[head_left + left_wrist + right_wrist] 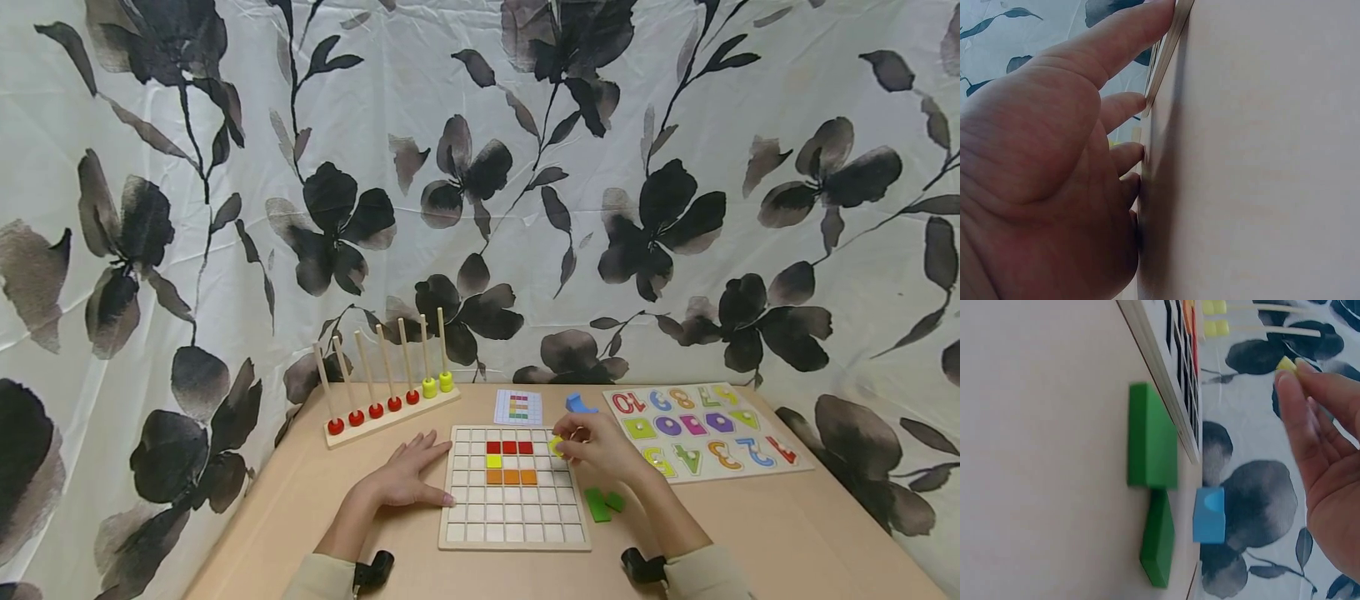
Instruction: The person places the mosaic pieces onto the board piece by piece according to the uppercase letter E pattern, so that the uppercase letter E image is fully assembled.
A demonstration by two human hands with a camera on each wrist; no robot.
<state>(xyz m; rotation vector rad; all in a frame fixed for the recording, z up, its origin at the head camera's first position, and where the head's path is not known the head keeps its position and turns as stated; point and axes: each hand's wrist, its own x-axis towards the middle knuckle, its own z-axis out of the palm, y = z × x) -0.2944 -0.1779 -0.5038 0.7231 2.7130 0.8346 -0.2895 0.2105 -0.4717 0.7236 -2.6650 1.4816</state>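
Observation:
A square wooden grid board point(517, 546) lies on the table, with red blocks point(509, 447), a yellow block point(493, 461) and orange blocks point(512, 477) set in some cells. My left hand point(405, 479) is spread out at the board's left side, thumb and fingertips against its edge. Above the board's upper right corner, my right hand point(600, 446) pinches a small yellow block point(1286, 364) between thumb and fingers. Two green blocks point(597, 505) rest on the table just right of the board.
Behind the board lies a printed pattern card point(518, 407), with a blue block point(577, 404) beside it. A number-and-shape puzzle board point(787, 465) occupies the right side. At the back left stands a wooden peg rack point(390, 422) with red and yellow beads. A floral cloth point(480, 250) hangs behind.

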